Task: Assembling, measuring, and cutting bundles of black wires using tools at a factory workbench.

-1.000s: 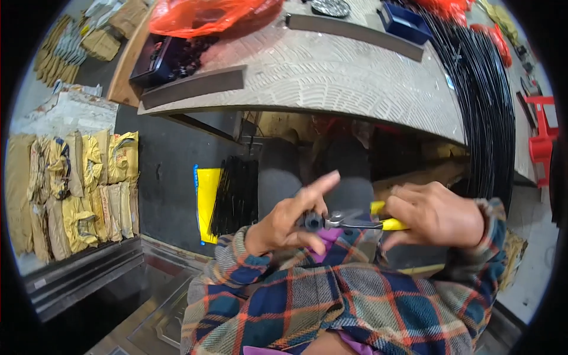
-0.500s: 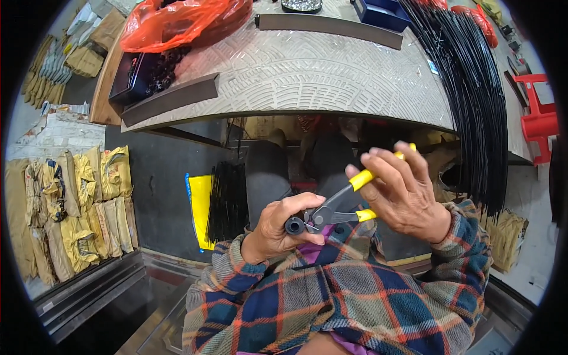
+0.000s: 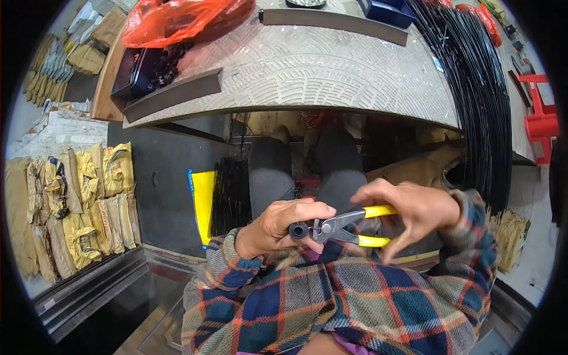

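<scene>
In front of my lap, my left hand [image 3: 277,228] is closed around a black tubular piece with a round, hollow end [image 3: 297,230]. Its thumb and fingertips lie by the jaws of hand pliers [image 3: 326,228], which have dark metal arms and yellow grips spread apart. The jaws sit right beside the tubular piece; whether they bite on it is hidden by my fingers. At the yellow grips, my right hand [image 3: 423,208] has its fingers spread above and below the handles, not closed on them.
Ahead stands a patterned grey worktable [image 3: 331,77] with dark strips, a red plastic bag [image 3: 177,23] and a blue bin [image 3: 387,12]. Long black rods [image 3: 485,106] hang over its right side. A yellow sheet [image 3: 203,204] and tan sacks [image 3: 89,207] lie at left.
The pliers have swung to point more level to the right, their grips lower. My right hand has turned and dropped, its fingers now spread around the grips. My left hand keeps its hold.
</scene>
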Tool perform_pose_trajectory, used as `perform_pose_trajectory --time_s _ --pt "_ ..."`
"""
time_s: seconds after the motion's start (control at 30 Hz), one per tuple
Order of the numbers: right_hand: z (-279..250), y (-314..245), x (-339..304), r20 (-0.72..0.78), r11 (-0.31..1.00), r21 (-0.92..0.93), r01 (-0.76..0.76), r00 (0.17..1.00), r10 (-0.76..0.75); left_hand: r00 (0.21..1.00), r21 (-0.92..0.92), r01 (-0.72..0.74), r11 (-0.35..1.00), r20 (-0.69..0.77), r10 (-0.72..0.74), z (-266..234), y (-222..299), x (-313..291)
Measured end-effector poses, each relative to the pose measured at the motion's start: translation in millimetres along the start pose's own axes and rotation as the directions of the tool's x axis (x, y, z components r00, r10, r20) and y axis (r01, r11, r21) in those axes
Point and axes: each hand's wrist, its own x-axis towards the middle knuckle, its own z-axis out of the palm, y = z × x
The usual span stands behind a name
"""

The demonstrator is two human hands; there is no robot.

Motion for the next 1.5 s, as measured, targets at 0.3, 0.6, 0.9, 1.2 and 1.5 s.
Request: perform_pose_trajectory --time_s 0.3,0.6,0.9,1.2,1.5 --pt "4 13 -14 0.415 0.676 0.648 -0.351 0.907 0.074 0.999 -0.071 0.002 0.997 0.050 0.001 -3 8 10" --pt "29 12 3 -0.305 0.633 -0.768 -0.099 0.925 -0.226 0.960 0.061 0.108 0.992 -0.267 -0.088 15 -2 -4" --pt "33 39 32 -0.411 0.629 -0.775 -0.055 0.801 -0.436 0.847 0.125 0.129 0.984 -0.530 -0.043 21 -3 -4" --pt "18 43 52 -0.632 0.723 0.615 0.314 0.745 0.214 0.725 0.101 0.194 0.976 -0.685 -0.073 17 -20 9" --pt "-213 75 138 -0.923 0.832 -0.291 -0.473 0.369 -0.113 0.833 0.083 0.147 0.986 -0.548 -0.078 14 -20 23"
